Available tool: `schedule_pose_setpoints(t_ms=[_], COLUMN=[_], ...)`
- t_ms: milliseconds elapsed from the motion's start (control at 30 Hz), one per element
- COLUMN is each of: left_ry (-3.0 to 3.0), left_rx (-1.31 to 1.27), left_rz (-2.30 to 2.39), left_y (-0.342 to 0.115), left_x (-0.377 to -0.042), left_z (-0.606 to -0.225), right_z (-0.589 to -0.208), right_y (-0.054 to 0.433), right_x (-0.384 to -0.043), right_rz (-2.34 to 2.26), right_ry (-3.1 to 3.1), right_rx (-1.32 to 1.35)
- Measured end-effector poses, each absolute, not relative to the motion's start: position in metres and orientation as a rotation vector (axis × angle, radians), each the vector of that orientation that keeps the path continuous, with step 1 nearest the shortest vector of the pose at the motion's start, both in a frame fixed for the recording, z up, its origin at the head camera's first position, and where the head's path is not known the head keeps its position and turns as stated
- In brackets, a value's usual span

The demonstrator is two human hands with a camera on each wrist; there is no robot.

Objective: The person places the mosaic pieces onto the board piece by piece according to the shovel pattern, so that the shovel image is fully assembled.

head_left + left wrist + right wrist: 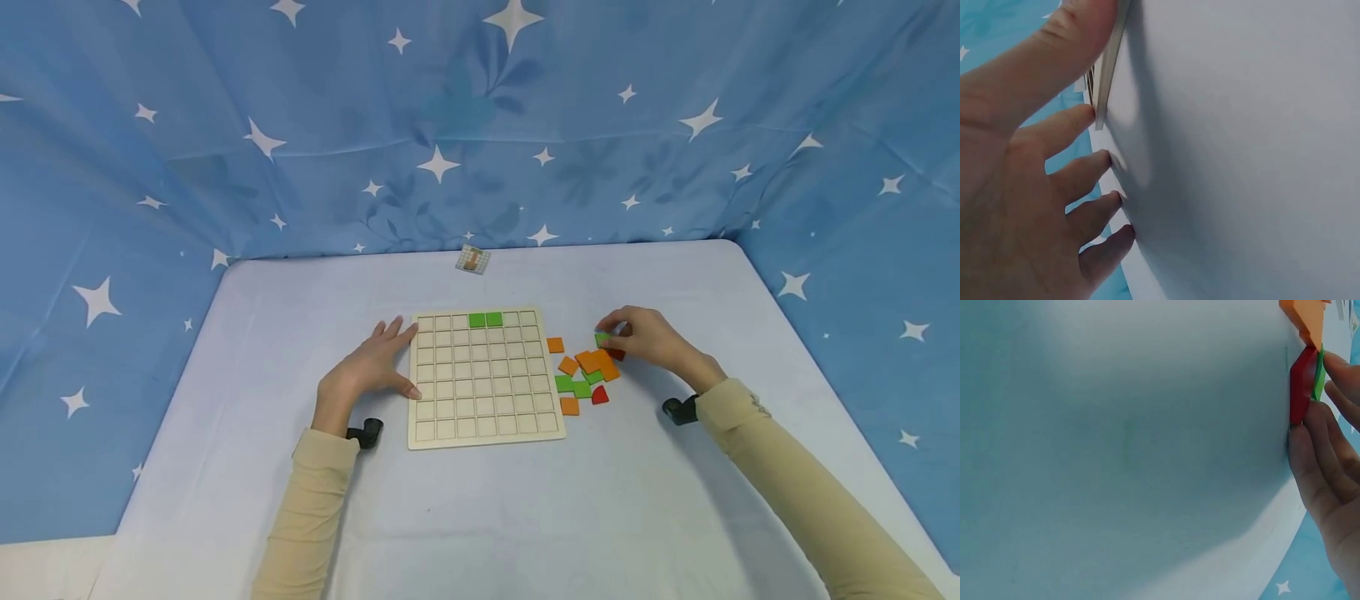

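Note:
A pale wooden grid board (465, 387) lies in the middle of the table. Two green square tiles (477, 320) sit side by side in its top row. With fingers spread, my left hand (366, 365) rests against the board's left edge, thumb and index finger touching it. My right hand (651, 337) is over the loose pieces right of the board and pinches a green tile (602, 338) between thumb and fingers. Close under that tile is a dark red piece (617, 354), also seen beside the fingertips in the right wrist view.
Orange tiles (590, 361), some overlapping, lie right of the board among green tiles (582, 389) and a red rounded piece (600, 395). A small patterned card (472, 259) lies near the far edge of the white-covered table (480, 517). Behind hangs a blue star-printed curtain (315, 192).

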State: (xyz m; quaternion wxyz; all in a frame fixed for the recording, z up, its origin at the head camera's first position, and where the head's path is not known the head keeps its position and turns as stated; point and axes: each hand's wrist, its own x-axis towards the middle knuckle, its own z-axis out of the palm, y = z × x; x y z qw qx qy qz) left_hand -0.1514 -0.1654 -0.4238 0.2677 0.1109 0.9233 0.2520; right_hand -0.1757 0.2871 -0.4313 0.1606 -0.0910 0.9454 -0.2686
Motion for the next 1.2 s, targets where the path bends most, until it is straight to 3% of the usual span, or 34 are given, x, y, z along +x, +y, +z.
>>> schedule_pose_setpoints(t_ms=[767, 1200], left_ry=[2.505, 2.504], left_rx=[0.322, 0.319], left_rz=[0.706, 0.697], left_y=[-0.167, -0.168], left_x=[-0.150, -0.150], left_z=[-0.429, -0.429], right_z=[-0.436, -0.431], right_y=[0.279, 0.268], right_x=[-0.174, -0.175], right_rz=[-0.828, -0.850], right_ry=[2.719, 2.784], right_rx=[-0.263, -0.418])
